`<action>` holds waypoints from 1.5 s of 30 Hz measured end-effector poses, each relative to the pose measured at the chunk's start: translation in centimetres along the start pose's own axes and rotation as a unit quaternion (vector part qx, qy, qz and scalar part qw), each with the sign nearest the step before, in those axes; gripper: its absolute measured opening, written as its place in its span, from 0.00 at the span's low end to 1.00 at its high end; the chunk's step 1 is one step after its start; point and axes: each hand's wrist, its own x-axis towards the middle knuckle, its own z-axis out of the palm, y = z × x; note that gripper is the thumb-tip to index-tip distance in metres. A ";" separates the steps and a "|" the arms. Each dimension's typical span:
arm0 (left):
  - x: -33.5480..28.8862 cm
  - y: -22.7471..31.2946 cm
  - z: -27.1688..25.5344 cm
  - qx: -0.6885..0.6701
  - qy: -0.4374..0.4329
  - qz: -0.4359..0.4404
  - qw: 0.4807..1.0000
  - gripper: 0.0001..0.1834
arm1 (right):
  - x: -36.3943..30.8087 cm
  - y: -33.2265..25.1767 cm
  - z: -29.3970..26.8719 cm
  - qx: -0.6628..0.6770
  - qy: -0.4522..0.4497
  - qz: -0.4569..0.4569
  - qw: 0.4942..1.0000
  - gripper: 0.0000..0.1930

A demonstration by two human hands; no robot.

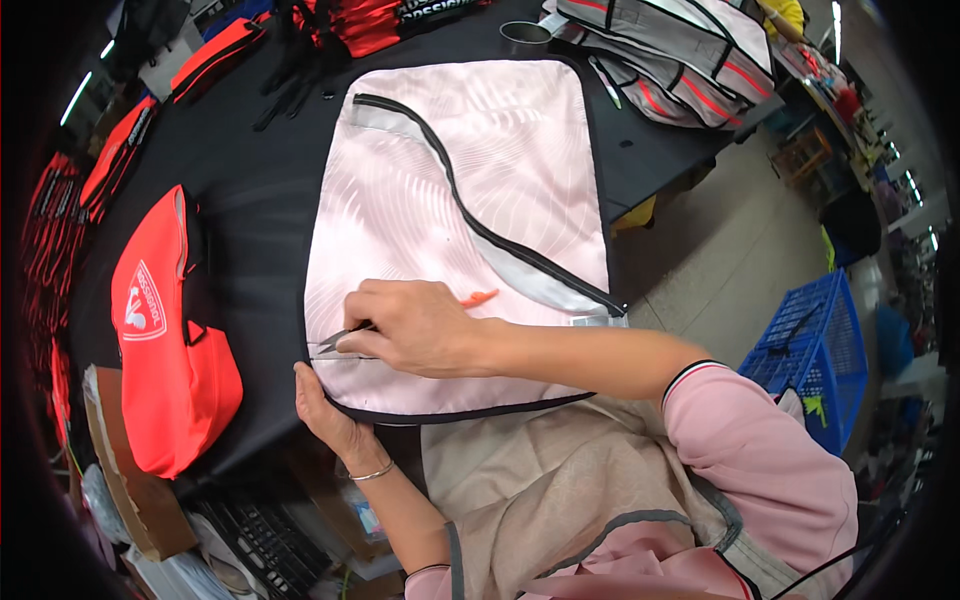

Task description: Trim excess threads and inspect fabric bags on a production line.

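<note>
A pale pink fabric panel (400,230) with black edge binding lies on the black-covered table in front of me. A black zipper (455,195) curves across it from upper left to lower right, with light grey cloth along it. My right hand (415,325) is closed around small thread snips (335,341). Their blades point left, at a stitched line near the panel's lower left edge. My left hand (330,412) grips the panel's lower left corner, its fingers partly hidden. A bit of orange-red material (480,298) shows on the panel beyond my right hand.
Red and black bags (170,340) lie at the left; several more line the far left edge. Grey bag pieces (680,75) are piled at the far right, beside a round tin (525,36) and a pen (606,84). A blue crate (815,350) stands at the right.
</note>
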 end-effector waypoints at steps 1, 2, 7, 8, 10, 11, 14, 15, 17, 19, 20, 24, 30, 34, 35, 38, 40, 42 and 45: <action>0.3 0.3 -0.2 0.003 -0.004 0.003 1.000 0.16 | -0.7 -0.1 -1.2 0.062 -0.011 0.043 0.997 0.10; 0.6 0.4 -0.8 0.010 -0.006 0.002 1.000 0.16 | -1.2 0.0 -2.9 0.105 0.006 0.068 0.992 0.09; 3.4 3.6 -5.0 0.253 0.005 0.123 0.960 0.11 | -4.6 5.6 -12.1 0.182 0.217 0.179 0.942 0.10; 3.9 4.2 -5.5 0.408 0.022 0.202 0.890 0.09 | -5.3 7.7 -13.0 0.140 0.298 0.162 0.930 0.17; 1.9 6.0 -0.1 0.500 0.041 0.280 0.819 0.06 | -6.9 10.5 -14.1 0.137 0.338 0.221 0.905 0.17; 0.9 6.4 3.3 0.517 0.018 0.341 0.785 0.07 | -7.7 11.7 -14.3 0.146 0.356 0.229 0.894 0.17; -1.6 4.4 10.6 0.581 -0.149 0.414 0.684 0.16 | -8.8 13.7 -13.0 0.127 0.374 0.260 0.881 0.18; -2.1 2.7 12.7 0.573 -0.234 0.418 0.665 0.20 | -8.9 13.9 -12.6 0.091 0.368 0.283 0.881 0.19; -3.0 0.2 15.3 0.627 -0.358 0.411 0.556 0.26 | -8.8 13.9 -11.9 0.014 0.380 0.266 0.886 0.20; -2.5 -1.2 14.2 0.713 -0.409 0.389 0.417 0.24 | -8.7 13.5 -11.7 -0.086 0.355 0.260 0.894 0.24; -2.0 -1.4 13.3 0.716 -0.409 0.387 0.412 0.24 | -9.0 13.7 -11.8 -0.080 0.355 0.261 0.894 0.24; -0.9 -0.6 10.2 0.765 -0.383 0.296 0.425 0.20 | -10.0 15.0 -11.6 -0.084 0.349 0.244 0.901 0.27; -0.2 -1.0 9.1 0.669 -0.429 0.323 0.515 0.09 | -10.0 15.4 -11.2 0.006 0.331 0.284 0.900 0.24; -0.4 -1.3 9.4 0.657 -0.414 0.343 0.528 0.05 | -10.0 15.4 -11.4 0.044 0.330 0.308 0.891 0.17; -0.4 -1.4 9.4 0.661 -0.407 0.344 0.528 0.05 | -10.1 15.4 -11.4 0.066 0.326 0.313 0.890 0.17; -0.3 -1.6 9.5 0.667 -0.396 0.366 0.515 0.04 | -10.1 15.6 -11.1 0.073 0.324 0.316 0.889 0.15; -0.4 -1.6 9.5 0.667 -0.392 0.364 0.519 0.05 | -10.1 15.6 -11.1 0.058 0.326 0.311 0.891 0.14; -0.5 -1.7 9.5 0.667 -0.387 0.362 0.523 0.05 | -10.1 15.6 -11.2 0.059 0.313 0.341 0.884 0.16; -0.5 -1.5 9.7 0.671 -0.374 0.346 0.538 0.06 | -10.0 15.9 -11.1 0.054 0.314 0.338 0.886 0.15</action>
